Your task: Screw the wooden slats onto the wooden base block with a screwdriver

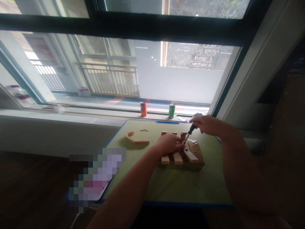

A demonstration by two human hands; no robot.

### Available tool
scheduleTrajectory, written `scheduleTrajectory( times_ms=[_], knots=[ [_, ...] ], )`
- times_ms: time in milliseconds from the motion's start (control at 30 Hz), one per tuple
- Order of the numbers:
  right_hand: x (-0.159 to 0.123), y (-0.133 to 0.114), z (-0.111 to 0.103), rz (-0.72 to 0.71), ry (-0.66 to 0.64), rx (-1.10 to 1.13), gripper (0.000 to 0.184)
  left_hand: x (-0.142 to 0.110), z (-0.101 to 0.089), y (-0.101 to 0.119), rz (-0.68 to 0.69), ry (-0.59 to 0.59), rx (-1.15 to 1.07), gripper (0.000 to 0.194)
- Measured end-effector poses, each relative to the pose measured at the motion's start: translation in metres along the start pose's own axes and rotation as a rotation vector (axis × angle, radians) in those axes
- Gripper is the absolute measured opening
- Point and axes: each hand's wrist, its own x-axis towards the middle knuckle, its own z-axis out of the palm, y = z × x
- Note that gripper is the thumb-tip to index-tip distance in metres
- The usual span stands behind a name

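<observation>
Green table (181, 187) under a wide dark-framed window (147, 28); daylight; radiator grille (95, 121) left; two cans (143, 109) on sill.

- The single head view looks forward and down from above the near edge of the table (133, 187).
- It faces the window (152, 76) beyond the table's far edge.
- The table sits at arm's length, filling the lower middle.
</observation>
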Motion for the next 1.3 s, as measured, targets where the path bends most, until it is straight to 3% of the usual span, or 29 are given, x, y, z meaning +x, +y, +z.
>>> scheduleTrajectory(
  times_ms=[100, 200, 433, 533, 633, 700, 933, 1033, 1167, 1300],
  knots=[
    [0.006, -0.007, 0.003, 0.116, 0.082, -0.174, 0.055, 0.0, 0.0, 0.0, -0.005, -0.002, -0.007, 0.04],
    [0.011, -0.02, 0.009, 0.133, 0.139, -0.216, 0.065, 0.0, -0.002, 0.002, -0.044, -0.046, -0.02, 0.04],
    [0.008, -0.026, 0.012, -0.062, 0.109, -0.08, 0.041, 0.001, -0.001, 0.001, -0.033, -0.035, -0.023, 0.038],
    [0.007, -0.026, 0.011, 0.059, 0.067, -0.15, 0.051, 0.002, 0.001, 0.0, -0.023, -0.035, -0.026, 0.04],
    [0.009, -0.036, 0.013, 0.262, 0.127, -0.232, 0.069, 0.002, 0.0, -0.001, -0.031, -0.053, -0.029, 0.041],
    [0.012, -0.041, 0.016, 0.297, 0.174, -0.241, 0.069, 0.002, 0.0, -0.001, -0.02, -0.047, -0.021, 0.041],
    [0.009, -0.019, 0.017, 0.016, 0.058, -0.134, 0.052, 0.0, 0.001, -0.003, 0.005, -0.019, -0.002, 0.042],
    [0.007, -0.016, 0.015, 0.093, -0.005, -0.189, 0.061, 0.001, 0.001, -0.002, 0.001, -0.022, -0.018, 0.043],
    [0.01, -0.026, 0.015, 0.252, 0.126, -0.209, 0.067, 0.0, 0.001, -0.002, 0.009, -0.02, -0.019, 0.043],
    [-0.004, -0.025, 0.001, 0.106, 0.171, -0.1, 0.051, 0.0, 0.001, -0.004, 0.008, -0.028, -0.043, 0.044]
  ],
)
